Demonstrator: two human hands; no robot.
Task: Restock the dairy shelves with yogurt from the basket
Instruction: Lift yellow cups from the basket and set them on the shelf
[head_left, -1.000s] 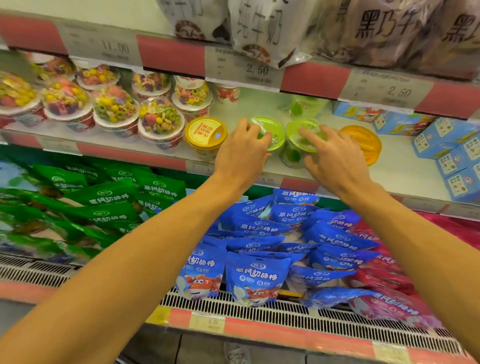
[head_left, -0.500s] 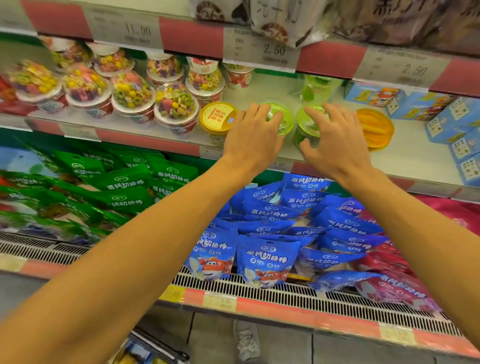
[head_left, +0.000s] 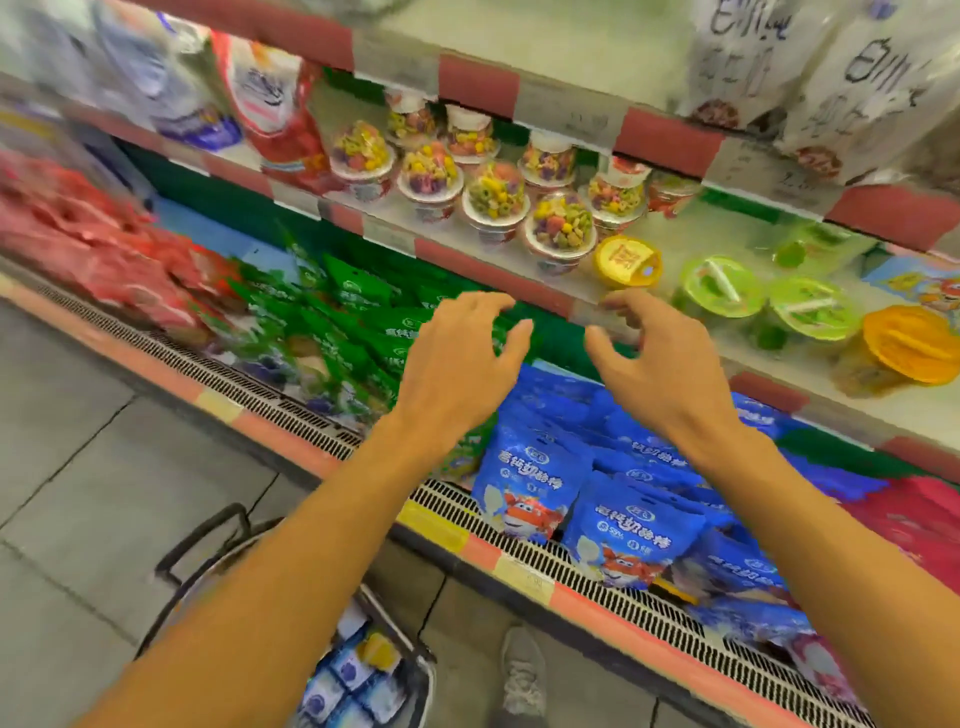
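Over on the far left, red packets (head_left: 88, 244) are piled in the lower chiller, blurred by the camera swing, and next to them a heap of green pouches (head_left: 337, 306). Down at the bottom, the wire basket (head_left: 208, 561) sits on the tiled floor, blue-and-white cartons (head_left: 343, 680) visible inside it beneath the left forearm, and a grey shoe (head_left: 522, 670) just to its right. Up on the middle shelf (head_left: 519, 286), a cluster of clear-domed cereal-topped yogurt cups (head_left: 493, 200) stands in rows. Now the left hand (head_left: 457, 364): it hovers in front of the shelf edge, fingers loosely curled and spread, holding nothing. Right beside it, apart by a small gap, the right hand (head_left: 660, 374) mirrors it, fingers bent and relaxed, thumb out, also empty, fingertips just in front of the shelf lip. Below both hands, blue cheese-stick pouches (head_left: 613, 514) with a cartoon plane lean against the chiller's front grille (head_left: 519, 525). Back up on the shelf, past the right hand, a yellow-lidded cup (head_left: 627, 261) stands at the front, then two green-lidded yogurt cups (head_left: 722, 286) side by side, each with a white spoon under the lid, and a orange-lidded cup (head_left: 909, 343) at the far right. On the top shelf, white milk bags (head_left: 831, 78) sit above.
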